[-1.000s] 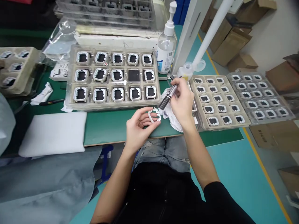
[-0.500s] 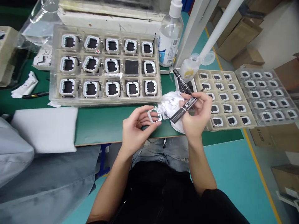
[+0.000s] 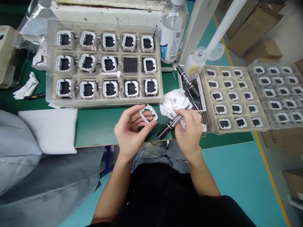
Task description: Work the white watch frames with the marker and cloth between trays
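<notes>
Between the thumb and fingers of my left hand (image 3: 132,130) is a small white square frame (image 3: 154,113) with rounded corners and an open middle. My right hand (image 3: 189,130) is closed round a black marker pen (image 3: 169,127), whose thick end points down and left toward the frame without touching it. A crumpled white cloth (image 3: 174,102) lies just beyond the pen. Behind my left hand sits a large clear tray (image 3: 104,101) of similar frames in pockets; one pocket in its middle row shows only a dark pad (image 3: 130,64).
A narrow white box (image 3: 203,102) holds another black marker (image 3: 188,82). Behind it stand a pump bottle (image 3: 172,34) and a small open bottle (image 3: 193,64). Two more frame trays are at right, the nearer beige (image 3: 233,130). At left are white foam (image 3: 49,130) and a seated person's leg (image 3: 66,183).
My right hand has moved down and left with the marker, which now points lower. My left hand and the frame have shifted slightly left. The view has shifted a little.
</notes>
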`<state>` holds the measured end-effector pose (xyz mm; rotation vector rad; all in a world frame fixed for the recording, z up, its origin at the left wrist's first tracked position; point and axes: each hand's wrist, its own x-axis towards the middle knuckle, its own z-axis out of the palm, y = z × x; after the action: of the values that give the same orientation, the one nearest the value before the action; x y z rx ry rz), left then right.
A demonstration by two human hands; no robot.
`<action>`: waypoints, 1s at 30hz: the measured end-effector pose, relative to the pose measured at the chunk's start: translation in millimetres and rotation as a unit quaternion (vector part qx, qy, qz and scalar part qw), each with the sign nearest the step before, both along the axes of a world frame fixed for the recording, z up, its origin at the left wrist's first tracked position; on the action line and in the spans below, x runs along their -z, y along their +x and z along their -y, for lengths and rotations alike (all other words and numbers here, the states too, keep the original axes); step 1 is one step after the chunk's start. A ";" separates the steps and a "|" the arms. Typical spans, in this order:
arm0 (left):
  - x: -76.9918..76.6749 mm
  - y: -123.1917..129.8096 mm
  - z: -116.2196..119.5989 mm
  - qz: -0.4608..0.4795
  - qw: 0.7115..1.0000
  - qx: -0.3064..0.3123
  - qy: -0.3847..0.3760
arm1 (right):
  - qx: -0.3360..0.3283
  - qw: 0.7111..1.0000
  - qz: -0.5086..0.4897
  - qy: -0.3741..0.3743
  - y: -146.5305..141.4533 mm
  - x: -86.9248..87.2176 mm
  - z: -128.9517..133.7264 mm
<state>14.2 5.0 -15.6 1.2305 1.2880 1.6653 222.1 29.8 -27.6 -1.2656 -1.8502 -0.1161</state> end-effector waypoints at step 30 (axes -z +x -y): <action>4.5 -10.5 -1.4 0.005 0.995 0.096 -0.025 | -0.061 0.980 -0.137 -0.128 24.3 -55.7 -48.3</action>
<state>3.7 6.4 -20.1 1.2708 1.1599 1.4921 246.4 78.1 28.1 -1.2638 -1.7341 0.3570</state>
